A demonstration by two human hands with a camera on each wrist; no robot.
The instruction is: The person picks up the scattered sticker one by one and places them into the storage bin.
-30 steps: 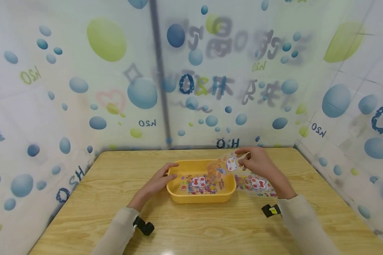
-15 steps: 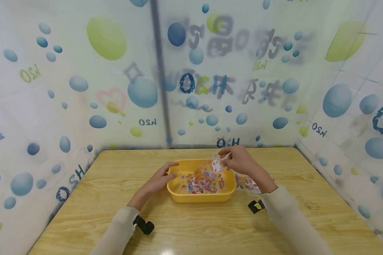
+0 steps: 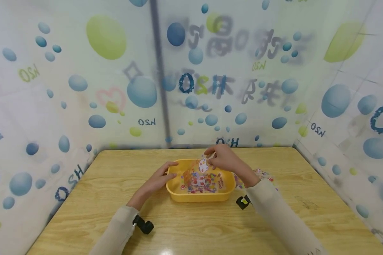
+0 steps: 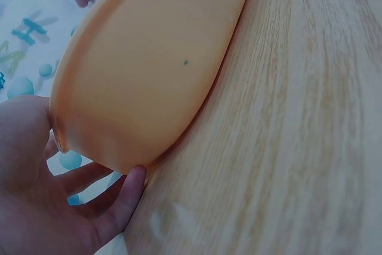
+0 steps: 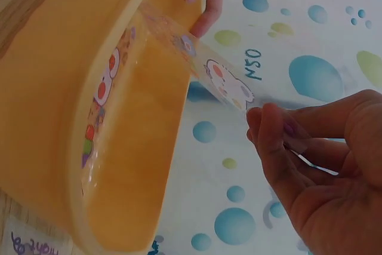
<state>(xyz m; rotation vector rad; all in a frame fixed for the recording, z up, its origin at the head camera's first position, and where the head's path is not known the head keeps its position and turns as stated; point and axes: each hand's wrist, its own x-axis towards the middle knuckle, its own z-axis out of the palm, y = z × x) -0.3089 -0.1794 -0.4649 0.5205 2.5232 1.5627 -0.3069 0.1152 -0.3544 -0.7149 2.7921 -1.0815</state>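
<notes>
Right now your right hand (image 3: 225, 159) pinches the top edge of a clear printed bag (image 3: 200, 170) between thumb and fingertips, holding it tilted over the yellow tub (image 3: 199, 196), its lower end down inside. Your left hand (image 3: 157, 179) rests against the tub's left end with relaxed fingers, thumb on the rim; the left wrist view shows fingers (image 4: 122, 198) lying beside the tub's base on the worktop (image 3: 115, 184). More printed bags (image 3: 210, 183) lie flat in the tub, and another bag (image 3: 263, 174) lies on the worktop just right of it, mostly hidden behind your right forearm. How many bags lie in the tub is hard to make out.
</notes>
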